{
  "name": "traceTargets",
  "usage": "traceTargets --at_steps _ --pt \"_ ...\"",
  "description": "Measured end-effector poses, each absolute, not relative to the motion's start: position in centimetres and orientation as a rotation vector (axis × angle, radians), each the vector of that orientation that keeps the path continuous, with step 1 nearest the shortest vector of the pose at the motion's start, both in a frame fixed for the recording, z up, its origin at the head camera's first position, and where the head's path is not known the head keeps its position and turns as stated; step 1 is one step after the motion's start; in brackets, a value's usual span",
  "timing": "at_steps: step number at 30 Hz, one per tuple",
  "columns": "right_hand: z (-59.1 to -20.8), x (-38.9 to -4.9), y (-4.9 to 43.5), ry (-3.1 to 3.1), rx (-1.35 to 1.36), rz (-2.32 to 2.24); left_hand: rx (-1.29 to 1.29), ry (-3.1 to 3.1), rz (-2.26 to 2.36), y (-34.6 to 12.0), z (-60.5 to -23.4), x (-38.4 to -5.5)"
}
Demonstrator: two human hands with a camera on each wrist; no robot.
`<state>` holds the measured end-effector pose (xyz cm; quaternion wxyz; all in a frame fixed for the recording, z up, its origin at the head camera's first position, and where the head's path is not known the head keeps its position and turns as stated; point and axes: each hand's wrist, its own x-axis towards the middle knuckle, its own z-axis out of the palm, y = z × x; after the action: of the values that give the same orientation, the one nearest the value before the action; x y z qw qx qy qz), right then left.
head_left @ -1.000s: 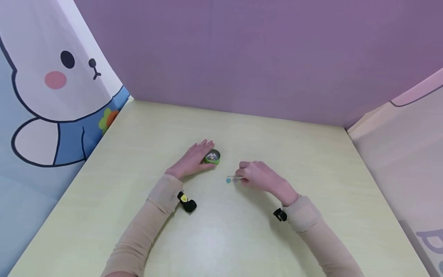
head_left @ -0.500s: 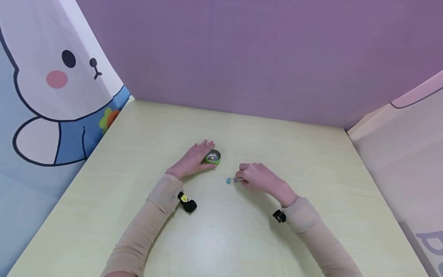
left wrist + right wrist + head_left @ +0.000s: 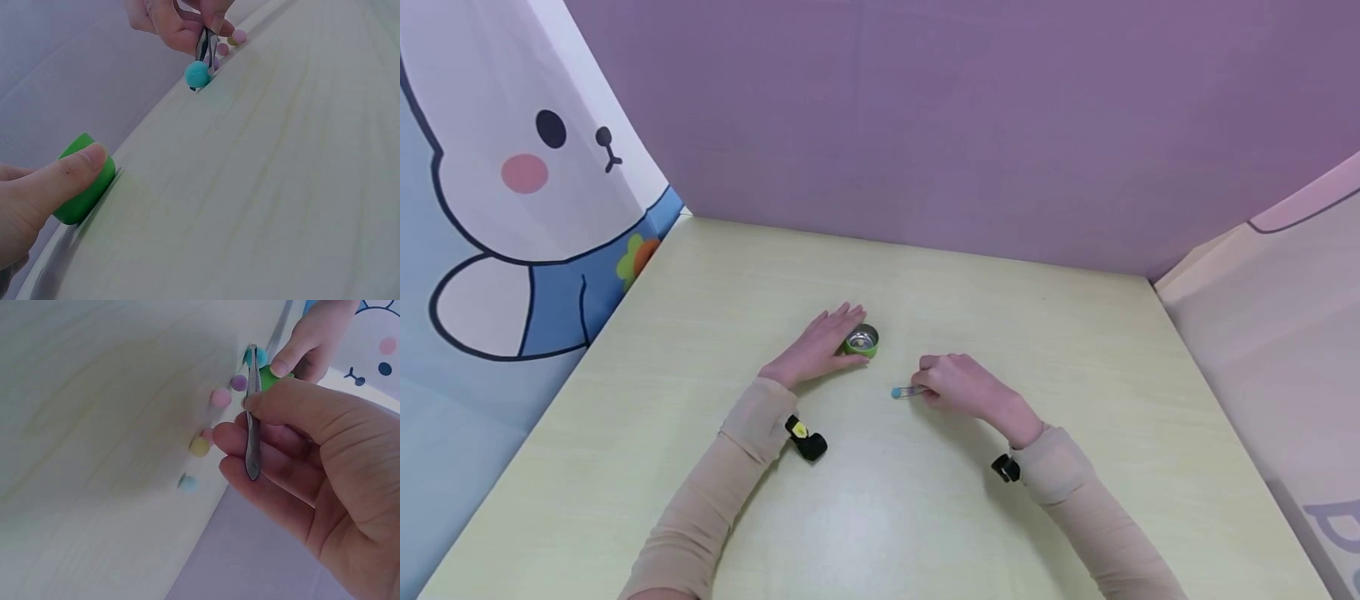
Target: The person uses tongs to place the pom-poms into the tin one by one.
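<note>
My left hand [image 3: 816, 346] holds a small round green tin [image 3: 870, 352], thumb on its near side and fingers along the far side. Its metal inside faces up, with a small pale thing at the bottom. In my right hand [image 3: 962, 385], thumb and fingers pinch metal tweezers [image 3: 253, 440], tips toward the left. A turquoise pom-pom [image 3: 197, 74] sits between those tips, close to the tabletop in the left wrist view. The tin stands beyond it, up and to the left in the head view.
Several more pom-poms lie near my right hand, among them a purple one [image 3: 239, 382], a pink one [image 3: 220, 397], a yellow one [image 3: 199, 447] and a light blue one [image 3: 188, 483]. A purple panel [image 3: 925, 125] rises behind the pale table [image 3: 760, 258].
The tweezer tips, spread around the turquoise pom-pom a second ago, have come together on it. My left hand and the tin have stayed in place.
</note>
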<state>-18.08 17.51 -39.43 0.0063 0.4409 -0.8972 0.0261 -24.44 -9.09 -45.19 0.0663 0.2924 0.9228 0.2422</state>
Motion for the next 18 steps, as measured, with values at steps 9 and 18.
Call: traceTargets --at_steps 9,18 --pt "-39.51 -18.2 17.59 -2.79 1.388 0.079 0.887 2.786 0.733 -9.02 -45.2 -24.56" --pt "-39.63 -18.31 17.63 -2.756 1.398 0.099 0.878 2.782 0.737 -9.06 -45.11 -24.46"
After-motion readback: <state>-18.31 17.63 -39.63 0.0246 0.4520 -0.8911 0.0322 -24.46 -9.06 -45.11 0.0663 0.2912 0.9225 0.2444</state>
